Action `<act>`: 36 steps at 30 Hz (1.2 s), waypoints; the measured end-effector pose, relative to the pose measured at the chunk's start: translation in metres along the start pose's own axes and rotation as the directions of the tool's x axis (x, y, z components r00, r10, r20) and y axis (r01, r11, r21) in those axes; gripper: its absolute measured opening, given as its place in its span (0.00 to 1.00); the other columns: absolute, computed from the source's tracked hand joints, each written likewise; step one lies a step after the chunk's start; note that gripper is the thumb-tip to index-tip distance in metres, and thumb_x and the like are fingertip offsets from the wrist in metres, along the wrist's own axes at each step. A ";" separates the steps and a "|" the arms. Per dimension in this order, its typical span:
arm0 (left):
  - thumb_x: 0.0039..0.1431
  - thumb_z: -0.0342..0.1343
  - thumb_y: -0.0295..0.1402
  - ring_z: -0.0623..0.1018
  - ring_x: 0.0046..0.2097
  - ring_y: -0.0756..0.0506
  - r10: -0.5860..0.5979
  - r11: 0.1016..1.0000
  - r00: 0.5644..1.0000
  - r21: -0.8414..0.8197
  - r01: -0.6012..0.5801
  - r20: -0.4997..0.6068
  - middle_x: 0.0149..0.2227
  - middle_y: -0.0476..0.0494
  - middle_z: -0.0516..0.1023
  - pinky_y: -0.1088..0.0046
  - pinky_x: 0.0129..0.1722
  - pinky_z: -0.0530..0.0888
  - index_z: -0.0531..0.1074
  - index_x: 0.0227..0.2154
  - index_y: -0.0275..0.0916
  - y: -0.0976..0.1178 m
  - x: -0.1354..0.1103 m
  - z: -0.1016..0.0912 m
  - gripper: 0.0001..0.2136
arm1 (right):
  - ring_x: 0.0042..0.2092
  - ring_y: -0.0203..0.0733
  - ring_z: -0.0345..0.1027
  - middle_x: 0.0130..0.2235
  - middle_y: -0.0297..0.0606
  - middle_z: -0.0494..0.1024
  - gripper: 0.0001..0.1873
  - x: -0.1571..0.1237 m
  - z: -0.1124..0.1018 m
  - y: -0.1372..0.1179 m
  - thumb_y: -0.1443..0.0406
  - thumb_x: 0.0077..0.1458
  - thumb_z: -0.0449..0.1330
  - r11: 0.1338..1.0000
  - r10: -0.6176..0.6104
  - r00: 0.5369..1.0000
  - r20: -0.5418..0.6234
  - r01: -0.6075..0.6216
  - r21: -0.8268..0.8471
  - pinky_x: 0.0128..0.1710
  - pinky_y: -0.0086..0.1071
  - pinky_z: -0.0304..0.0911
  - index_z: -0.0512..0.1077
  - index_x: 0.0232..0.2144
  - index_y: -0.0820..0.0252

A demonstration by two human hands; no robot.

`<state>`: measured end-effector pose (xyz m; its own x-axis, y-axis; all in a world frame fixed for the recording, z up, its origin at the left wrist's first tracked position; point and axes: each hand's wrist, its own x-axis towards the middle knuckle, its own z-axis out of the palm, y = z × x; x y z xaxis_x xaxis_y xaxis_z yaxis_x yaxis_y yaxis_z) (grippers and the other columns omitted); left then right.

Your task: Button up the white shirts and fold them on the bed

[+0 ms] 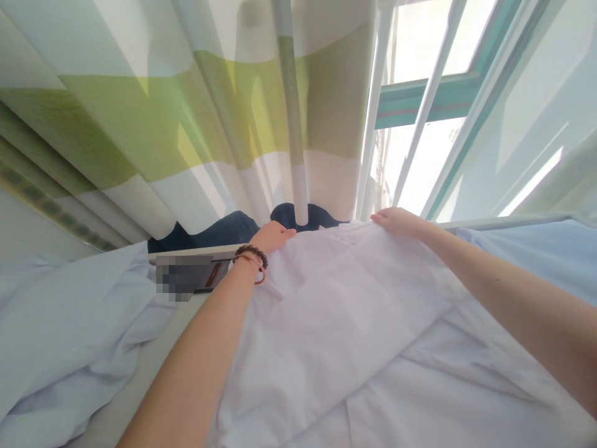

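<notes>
A white cloth garment [336, 317] lies spread in front of me, with folds and overlapping layers toward its near right side. Its exact kind does not show clearly. My left hand [272, 236], a dark beaded bracelet and a hair tie around its wrist, grips the far left part of the garment with closed fingers. At the far right part, my right hand [396, 222] pinches the cloth's edge. Between the two hands the far edge runs slightly bunched near the table's back rim.
Another heap of white cloth [69, 336] lies on the left. Beside my left wrist is a dark flat device [212, 278], partly blurred out. Light blue cloth [541, 249] lies at right. A green-and-white curtain [163, 124] hangs behind, beside a barred window [424, 99].
</notes>
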<state>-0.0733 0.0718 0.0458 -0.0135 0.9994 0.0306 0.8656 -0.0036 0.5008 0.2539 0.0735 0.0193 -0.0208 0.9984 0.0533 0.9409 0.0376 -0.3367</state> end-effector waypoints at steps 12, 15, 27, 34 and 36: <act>0.68 0.47 0.39 0.64 0.63 0.34 0.240 0.903 0.970 0.374 -0.212 -0.030 0.60 0.28 0.68 0.52 0.64 0.52 0.65 0.58 0.32 0.013 -0.035 0.000 0.21 | 0.52 0.57 0.69 0.49 0.53 0.77 0.23 -0.027 -0.011 -0.024 0.59 0.67 0.43 0.992 -0.078 0.974 -0.211 0.054 -0.116 0.51 0.48 0.62 0.75 0.45 0.64; 0.69 0.46 0.40 0.59 0.67 0.35 0.360 0.821 0.932 0.459 -0.340 0.047 0.66 0.33 0.62 0.50 0.66 0.50 0.59 0.64 0.35 -0.005 -0.069 0.015 0.25 | 0.60 0.55 0.63 0.59 0.50 0.71 0.24 -0.056 0.004 -0.019 0.58 0.67 0.43 0.989 -0.125 0.954 -0.274 0.097 -0.115 0.58 0.47 0.58 0.69 0.55 0.63; 0.69 0.41 0.44 0.56 0.69 0.35 0.448 0.756 0.877 0.450 -0.476 0.174 0.69 0.37 0.53 0.49 0.64 0.59 0.54 0.68 0.41 -0.057 -0.183 0.024 0.27 | 0.68 0.55 0.49 0.69 0.52 0.54 0.32 -0.196 0.050 -0.019 0.51 0.67 0.42 0.974 -0.200 0.974 -0.109 0.186 -0.128 0.66 0.51 0.48 0.64 0.63 0.62; 0.66 0.44 0.51 0.51 0.69 0.30 0.381 0.763 0.908 0.496 -0.414 0.173 0.70 0.39 0.50 0.38 0.63 0.53 0.54 0.67 0.52 -0.045 -0.217 0.032 0.28 | 0.70 0.51 0.40 0.70 0.45 0.48 0.34 -0.191 0.043 -0.017 0.49 0.67 0.41 0.970 -0.175 0.984 0.034 0.178 -0.162 0.68 0.49 0.40 0.52 0.68 0.59; 0.66 0.45 0.51 0.51 0.70 0.29 0.357 0.778 0.922 0.499 -0.382 0.149 0.70 0.38 0.50 0.37 0.63 0.52 0.54 0.67 0.51 -0.038 -0.221 0.035 0.29 | 0.70 0.52 0.43 0.70 0.46 0.50 0.34 -0.182 0.041 -0.011 0.50 0.66 0.43 0.963 -0.215 0.977 0.011 0.214 -0.163 0.67 0.49 0.41 0.54 0.68 0.60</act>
<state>-0.0859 -0.1479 -0.0108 0.3711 0.9253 0.0778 0.9284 -0.3678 -0.0539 0.2330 -0.1065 -0.0256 -0.2263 0.9673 0.1146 0.9568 0.2428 -0.1601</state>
